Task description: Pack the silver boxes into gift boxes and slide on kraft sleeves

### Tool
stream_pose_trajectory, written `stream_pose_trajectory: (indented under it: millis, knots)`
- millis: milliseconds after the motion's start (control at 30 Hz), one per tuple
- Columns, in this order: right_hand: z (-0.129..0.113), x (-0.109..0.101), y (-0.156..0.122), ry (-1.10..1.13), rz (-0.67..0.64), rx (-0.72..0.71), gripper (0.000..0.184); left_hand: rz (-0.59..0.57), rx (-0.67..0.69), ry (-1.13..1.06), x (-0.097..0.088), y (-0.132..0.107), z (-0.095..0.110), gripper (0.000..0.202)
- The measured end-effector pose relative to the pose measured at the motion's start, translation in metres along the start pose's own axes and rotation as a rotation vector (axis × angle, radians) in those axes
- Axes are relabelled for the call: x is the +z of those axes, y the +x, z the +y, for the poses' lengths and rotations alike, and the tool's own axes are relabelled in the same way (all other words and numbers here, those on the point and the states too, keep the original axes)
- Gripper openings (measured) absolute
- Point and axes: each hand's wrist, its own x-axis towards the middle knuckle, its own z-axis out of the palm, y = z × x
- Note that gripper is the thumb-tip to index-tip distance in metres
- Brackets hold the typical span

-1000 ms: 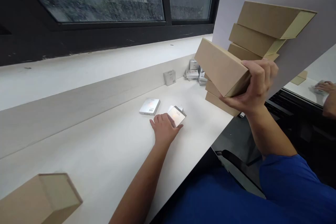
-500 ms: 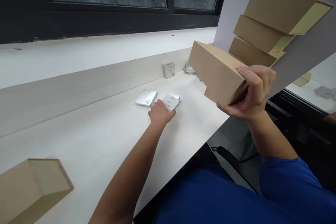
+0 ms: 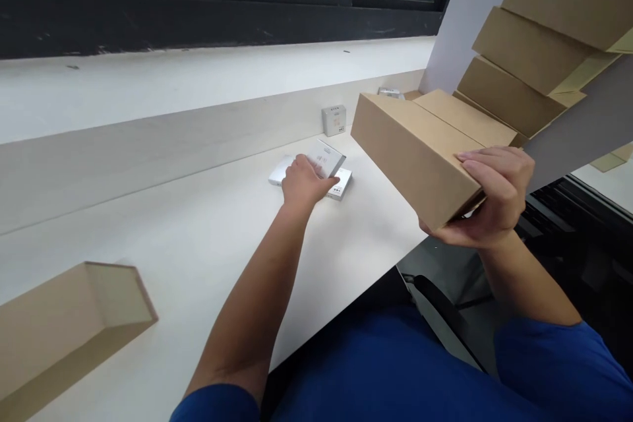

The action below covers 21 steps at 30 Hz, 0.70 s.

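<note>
Two hands busy: left hand [image 3: 302, 183] grips small white box [image 3: 327, 157] tilted above desk [image 3: 198, 257]; right hand [image 3: 487, 201] clasps brown carton [image 3: 415, 151].

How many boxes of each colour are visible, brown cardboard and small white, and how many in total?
Brown cardboard boxes: 5, one in the right hand, three stacked, one at lower left.
Small white boxes: 5, one in the left hand.
Total: 10.
</note>
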Motion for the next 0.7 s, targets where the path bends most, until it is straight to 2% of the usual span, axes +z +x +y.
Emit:
stream_pose_trajectory:
  millis: [100, 167, 300, 367, 433, 567, 700]
  knots:
    - [0.007, -0.006, -0.005, -0.023, 0.003, 0.020, 0.089, 0.067, -0.079, -0.152, -0.010, 0.008, 0.008, 0.067]
    - [0.010, -0.009, -0.008, -0.050, -0.006, 0.050, 0.088, 0.050, -0.116, -0.178, -0.005, 0.013, 0.014, 0.070]
    - [0.013, -0.008, -0.015, -0.053, -0.024, 0.074, 0.090, -0.093, -0.115, -0.011, 0.029, 0.020, 0.024, 0.079]
    - [0.014, -0.005, -0.019, -0.026, -0.012, 0.059, 0.090, -0.093, -0.101, 0.047, 0.047, 0.021, 0.025, 0.083]
    - [0.014, -0.001, -0.022, 0.001, -0.002, 0.056, 0.088, -0.097, -0.092, 0.085, 0.057, 0.021, 0.024, 0.084]
    - [0.013, 0.009, -0.028, 0.030, 0.010, 0.042, 0.081, -0.161, -0.126, 0.145, 0.050, 0.014, 0.014, 0.087]
    - [0.012, 0.025, -0.034, 0.053, 0.102, -0.048, 0.083, -0.212, -0.154, 0.218, 0.029, -0.016, -0.009, 0.083]
